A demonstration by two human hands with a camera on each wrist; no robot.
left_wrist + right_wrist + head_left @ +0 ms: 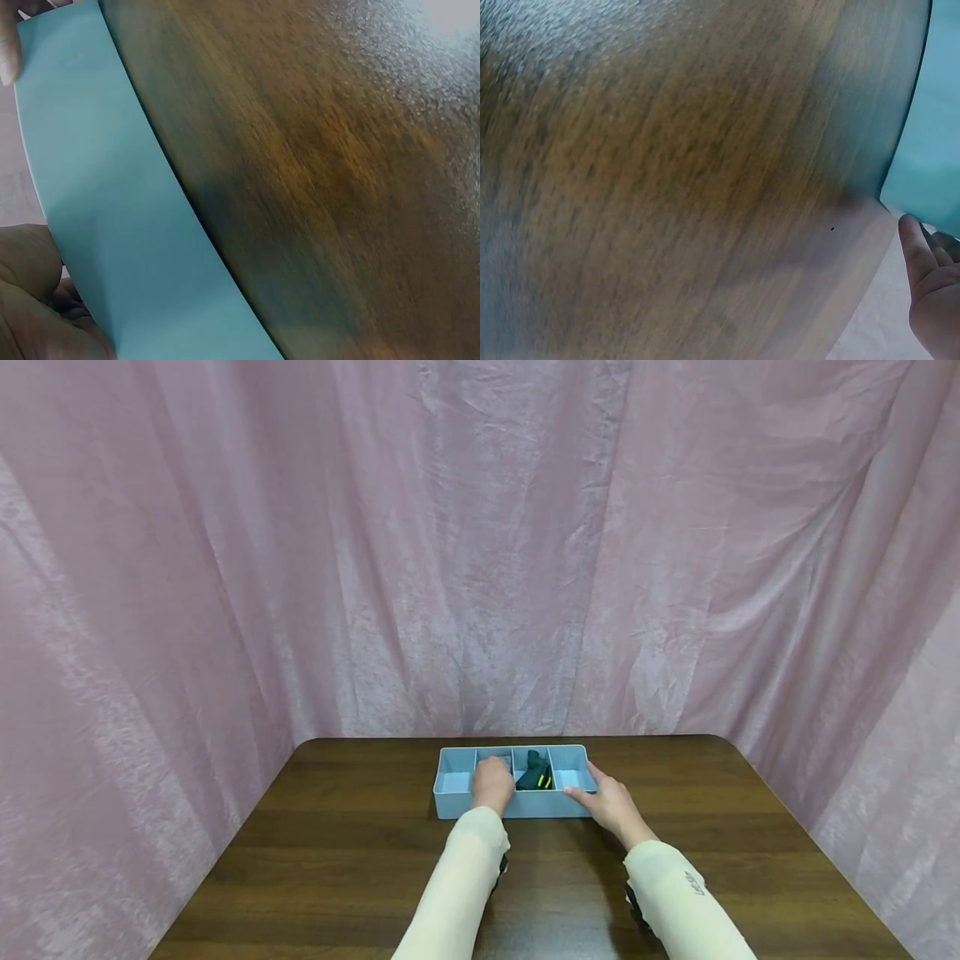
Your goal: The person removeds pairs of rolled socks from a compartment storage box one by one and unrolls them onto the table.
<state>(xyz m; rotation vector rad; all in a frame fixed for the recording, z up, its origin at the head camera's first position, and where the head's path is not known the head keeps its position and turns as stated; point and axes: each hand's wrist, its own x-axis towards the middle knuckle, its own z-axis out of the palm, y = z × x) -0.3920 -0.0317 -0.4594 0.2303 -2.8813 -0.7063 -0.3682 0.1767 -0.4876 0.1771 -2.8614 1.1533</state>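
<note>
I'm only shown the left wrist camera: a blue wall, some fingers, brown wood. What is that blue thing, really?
Observer: The head view shows a long blue tray, divided into four compartments in a row.
Visitor: Oh! Is anything inside it?
Observer: Yes, a dark green item with yellow marks lies in the third compartment from the left. I can't tell what it is.
Visitor: So is the left hand touching that?
Observer: No, seen from the head, it reaches into the second compartment from the left; its fingertips are hidden.
</note>
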